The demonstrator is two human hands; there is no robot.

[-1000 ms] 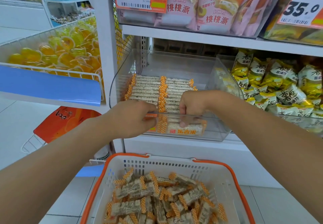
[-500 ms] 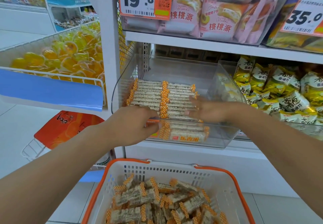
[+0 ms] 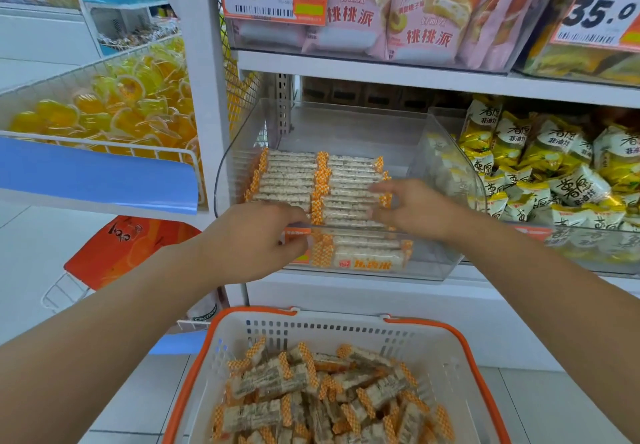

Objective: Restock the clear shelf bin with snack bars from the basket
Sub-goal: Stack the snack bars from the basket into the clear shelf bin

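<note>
Right, I have both hands at the front of the clear shelf bin (image 3: pixel 446 153), which sits on the shelf just above the basket (image 3: pixel 460 350). The left hand (image 3: pixel 256 239) is at the bin's front lip with its fingers curled in toward the near end of the rows; whether it actually pinches a bar I cannot tell, since the fingertips are hidden behind the knuckles. The right hand (image 3: pixel 412 206) lies over the right-hand row with fingers fairly straight and spread, resting on the wrappers, not gripping any of them.

The snack bars (image 3: pixel 291 180) already in the bin lie in two neat rows, side by side, stacked at the front where a label shows through the clear wall. The loose bars (image 3: pixel 273 384) in the basket are a jumble (plenty left, so I judge the restock only partly done).

What worries me: the front stack reaches close to the low front wall, so a careless nudge from either hand could tip a bar over the lip and down toward the basket or the floor. Pressing unevenly on slick wrappers could also skew the rows, and the next handful would then not sit flat.
</note>
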